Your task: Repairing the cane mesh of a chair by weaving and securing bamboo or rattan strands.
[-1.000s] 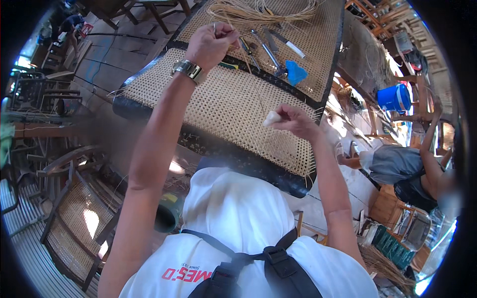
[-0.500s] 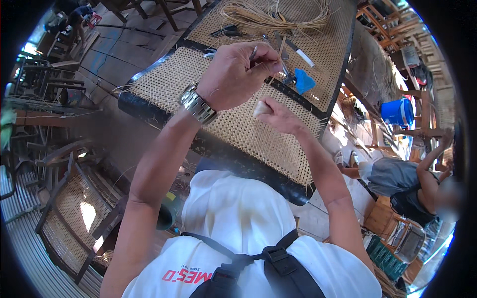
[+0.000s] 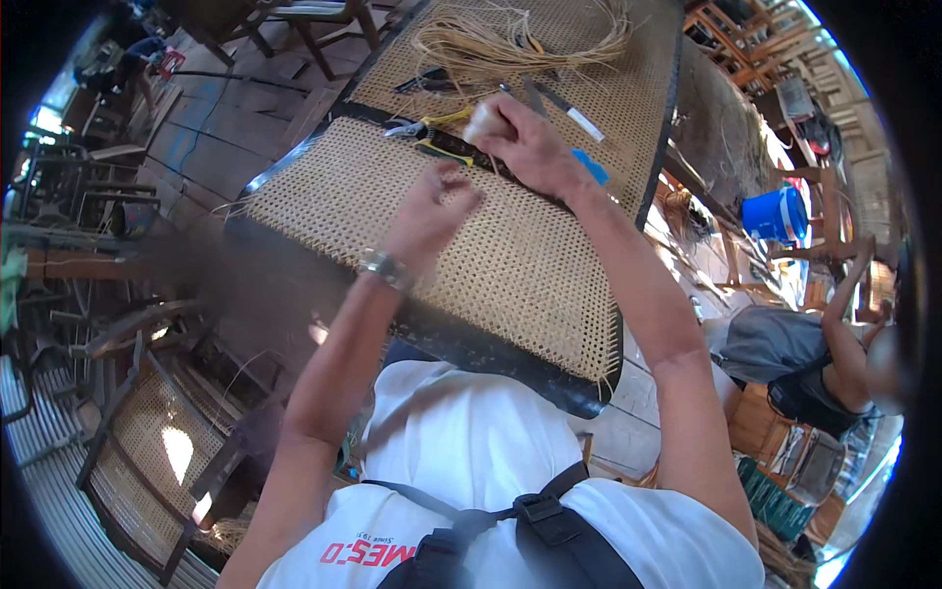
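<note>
A woven cane panel with dark edges spreads beneath both hands. My left hand hovers above its left part, fingers curled and smeared by motion; whatever it may hold does not show. Farther out, my right hand is closed beside a dark bar that crosses the cane, and its contents are hidden. Between and beyond the hands lie pruning shears with yellow and black handles. Past my right hand rests a flat blade-like tool with a pale end, and a blue piece is partly covered by my wrist.
A loose coil of cane strands lies on the far part of the cane surface. At the right are a blue bucket and a person in grey. Chair frames and another cane panel stand at the left.
My right hand has moved forward toward the dark bar and closed up. My left hand has drawn back toward me, uncovering the yellow-handled shears. The thin strip it pinched no longer shows.
</note>
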A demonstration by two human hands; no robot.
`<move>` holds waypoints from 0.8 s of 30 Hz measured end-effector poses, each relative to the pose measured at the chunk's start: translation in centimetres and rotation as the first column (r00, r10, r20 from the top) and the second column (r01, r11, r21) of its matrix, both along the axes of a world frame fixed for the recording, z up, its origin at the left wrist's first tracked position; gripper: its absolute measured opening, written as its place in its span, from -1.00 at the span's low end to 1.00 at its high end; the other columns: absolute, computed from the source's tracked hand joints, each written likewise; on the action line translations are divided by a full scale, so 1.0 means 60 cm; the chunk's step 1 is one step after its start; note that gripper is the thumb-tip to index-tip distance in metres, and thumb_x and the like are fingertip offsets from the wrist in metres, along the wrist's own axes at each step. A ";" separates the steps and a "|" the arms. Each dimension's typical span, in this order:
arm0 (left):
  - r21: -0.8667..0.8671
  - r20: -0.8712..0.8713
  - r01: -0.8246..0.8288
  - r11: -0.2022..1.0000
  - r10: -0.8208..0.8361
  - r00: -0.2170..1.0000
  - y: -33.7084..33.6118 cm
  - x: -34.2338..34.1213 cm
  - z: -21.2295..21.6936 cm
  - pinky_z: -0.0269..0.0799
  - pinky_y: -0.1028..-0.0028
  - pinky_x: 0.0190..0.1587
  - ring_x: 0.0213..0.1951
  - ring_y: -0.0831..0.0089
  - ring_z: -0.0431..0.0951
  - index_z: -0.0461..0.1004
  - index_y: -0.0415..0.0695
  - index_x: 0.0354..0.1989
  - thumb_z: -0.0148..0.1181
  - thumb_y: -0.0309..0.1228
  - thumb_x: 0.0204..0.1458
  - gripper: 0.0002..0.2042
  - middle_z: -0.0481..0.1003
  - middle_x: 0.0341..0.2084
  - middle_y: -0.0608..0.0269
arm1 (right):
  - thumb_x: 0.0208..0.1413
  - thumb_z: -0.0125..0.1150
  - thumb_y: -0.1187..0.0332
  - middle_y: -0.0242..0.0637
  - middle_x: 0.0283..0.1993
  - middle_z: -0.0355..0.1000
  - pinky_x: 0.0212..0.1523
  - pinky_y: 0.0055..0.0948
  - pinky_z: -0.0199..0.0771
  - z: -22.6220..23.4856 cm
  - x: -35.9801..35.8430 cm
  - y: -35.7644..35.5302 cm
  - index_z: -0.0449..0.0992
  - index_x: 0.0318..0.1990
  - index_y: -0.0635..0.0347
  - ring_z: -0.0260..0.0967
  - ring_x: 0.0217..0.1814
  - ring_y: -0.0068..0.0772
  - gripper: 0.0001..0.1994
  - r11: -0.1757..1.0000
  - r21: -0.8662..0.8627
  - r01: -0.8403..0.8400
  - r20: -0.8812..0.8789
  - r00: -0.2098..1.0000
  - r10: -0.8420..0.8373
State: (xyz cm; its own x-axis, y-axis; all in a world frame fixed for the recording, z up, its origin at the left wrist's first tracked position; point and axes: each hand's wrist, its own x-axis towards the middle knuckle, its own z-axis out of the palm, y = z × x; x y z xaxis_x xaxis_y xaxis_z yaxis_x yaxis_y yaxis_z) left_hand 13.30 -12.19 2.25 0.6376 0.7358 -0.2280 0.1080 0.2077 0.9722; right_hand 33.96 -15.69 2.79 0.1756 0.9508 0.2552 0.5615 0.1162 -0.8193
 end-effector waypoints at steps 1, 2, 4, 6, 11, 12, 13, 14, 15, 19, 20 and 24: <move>0.006 -0.066 0.091 0.996 -0.090 0.994 -0.030 0.017 -0.018 0.32 0.61 -0.41 -0.45 0.70 0.43 0.56 -0.17 -0.19 0.21 -0.36 0.18 -0.84 0.59 -0.36 0.40 | 0.13 0.32 0.41 -0.30 -0.17 0.50 -0.14 -0.43 0.48 0.027 -0.004 0.011 0.43 -0.02 0.15 0.45 -0.18 -0.47 -0.71 1.000 -0.001 0.005 0.000 1.000 -0.005; 0.006 -0.067 0.093 0.996 -0.092 0.993 -0.043 0.035 -0.042 0.32 0.61 -0.41 -0.45 0.70 0.43 0.56 -0.17 -0.19 0.21 -0.36 0.18 -0.84 0.59 -0.36 0.40 | 0.15 0.32 0.43 -0.36 -0.14 0.47 -0.08 -0.48 0.46 0.066 -0.011 0.025 0.42 0.02 0.15 0.43 -0.13 -0.53 -0.69 1.000 0.029 -0.009 -0.103 0.995 0.012; 0.097 -0.101 0.270 0.958 -0.261 0.960 -0.054 0.066 -0.073 0.34 0.54 -0.41 -0.47 0.67 0.41 0.55 -0.20 -0.22 0.20 -0.31 0.17 -0.80 0.58 -0.42 0.40 | 0.17 0.31 0.44 -0.43 -0.12 0.45 -0.02 -0.54 0.44 0.136 0.003 0.040 0.42 0.06 0.14 0.41 -0.08 -0.59 -0.68 0.998 0.058 0.000 -0.203 0.979 0.012; 0.009 -0.141 0.324 0.946 -0.319 0.937 -0.032 0.079 -0.067 0.34 0.55 -0.40 -0.46 0.66 0.43 0.55 -0.20 -0.22 0.19 -0.30 0.17 -0.80 0.58 -0.44 0.39 | 0.20 0.32 0.23 -0.24 -0.08 0.57 -0.18 -0.60 0.53 0.173 0.039 0.053 0.49 0.12 0.20 0.55 -0.20 -0.50 -0.61 0.808 0.586 -0.065 -0.310 0.903 0.298; -0.241 -0.035 0.423 0.873 -0.443 0.896 0.019 0.105 -0.084 0.14 0.62 -0.64 -0.66 0.73 0.27 0.49 -0.14 -0.30 0.14 -0.35 0.20 -0.87 0.59 -0.46 0.34 | 0.10 0.39 0.35 -0.28 -0.08 0.51 -0.04 -0.40 0.50 0.062 0.131 -0.051 0.44 0.03 0.26 0.47 -0.09 -0.41 -0.62 0.899 0.091 0.429 -0.344 0.860 -0.376; -0.379 0.033 0.442 0.813 -0.465 0.884 0.026 0.109 -0.081 0.08 0.61 -0.69 -0.70 0.74 0.22 0.45 -0.12 -0.30 0.13 -0.37 0.21 -0.89 0.59 -0.45 0.33 | 0.09 0.40 0.32 -0.24 -0.07 0.51 -0.04 -0.38 0.49 -0.013 0.156 -0.096 0.44 0.03 0.28 0.48 -0.07 -0.40 -0.59 0.876 -0.076 0.475 -0.178 0.858 -0.481; -0.385 0.033 0.451 0.805 -0.476 0.879 0.027 0.117 -0.087 0.08 0.61 -0.69 -0.70 0.74 0.22 0.45 -0.12 -0.30 0.13 -0.37 0.21 -0.89 0.59 -0.45 0.33 | 0.08 0.42 0.30 -0.20 -0.07 0.51 -0.03 -0.36 0.49 -0.091 0.173 -0.140 0.44 0.04 0.29 0.48 -0.06 -0.38 -0.57 0.816 -0.235 0.528 0.002 0.840 -0.543; -0.357 -0.028 0.393 0.847 -0.431 0.902 0.030 0.121 -0.100 0.07 0.61 -0.69 -0.70 0.74 0.22 0.44 -0.12 -0.29 0.11 -0.37 0.22 -0.89 0.59 -0.45 0.32 | 0.07 0.42 0.24 -0.16 -0.07 0.51 -0.02 -0.33 0.48 -0.152 0.166 -0.179 0.44 0.05 0.28 0.49 -0.05 -0.33 -0.54 0.830 -0.334 0.447 -0.078 0.865 -0.497; -0.322 -0.087 0.340 0.883 -0.385 0.919 0.034 0.126 -0.116 0.07 0.60 -0.69 -0.71 0.74 0.22 0.44 -0.12 -0.28 0.10 -0.37 0.23 -0.89 0.59 -0.46 0.31 | 0.07 0.42 0.18 -0.12 -0.07 0.51 -0.02 -0.30 0.48 -0.193 0.158 -0.209 0.45 0.06 0.26 0.49 -0.05 -0.27 -0.51 0.834 -0.421 0.358 -0.162 0.875 -0.457; -0.161 -0.288 0.199 0.967 -0.239 0.927 0.057 0.146 -0.150 0.14 0.56 -0.69 -0.70 0.65 0.27 0.45 -0.19 -0.32 0.06 -0.38 0.15 -0.86 0.58 -0.51 0.28 | 0.09 0.39 0.14 -0.08 -0.06 0.51 -0.03 -0.28 0.47 -0.252 0.142 -0.248 0.45 0.10 0.21 0.49 -0.08 -0.18 -0.51 0.749 -0.577 0.327 0.016 0.921 -0.390; -0.121 -0.347 0.190 0.974 -0.221 0.912 0.070 0.153 -0.157 0.18 0.52 -0.68 -0.67 0.60 0.33 0.47 -0.22 -0.34 0.05 -0.38 0.11 -0.84 0.58 -0.52 0.27 | 0.12 0.37 0.14 -0.10 -0.09 0.51 -0.03 -0.29 0.47 -0.253 0.125 -0.251 0.44 0.10 0.21 0.50 -0.09 -0.19 -0.52 0.691 -0.337 0.640 0.498 0.744 -0.446; 0.065 -0.258 0.122 0.990 -0.102 0.961 0.136 0.169 -0.142 0.13 0.55 -0.69 -0.69 0.62 0.28 0.49 -0.22 -0.35 0.11 -0.36 0.10 -0.84 0.48 -0.61 0.34 | 0.23 0.26 0.16 -0.22 -0.29 0.50 -0.01 -0.30 0.49 -0.195 0.026 -0.217 0.43 0.10 0.17 0.50 -0.18 -0.30 -0.61 0.623 -0.181 0.761 0.452 0.627 -0.634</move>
State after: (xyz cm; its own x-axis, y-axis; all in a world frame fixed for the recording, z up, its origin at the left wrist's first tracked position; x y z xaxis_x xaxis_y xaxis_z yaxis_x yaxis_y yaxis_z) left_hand 23.41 -4.05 -6.25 0.6459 0.6852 -0.3365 0.3709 0.1036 0.9229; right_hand 35.50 -28.74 -8.92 0.7909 0.5979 0.1300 0.5773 -0.6586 -0.4826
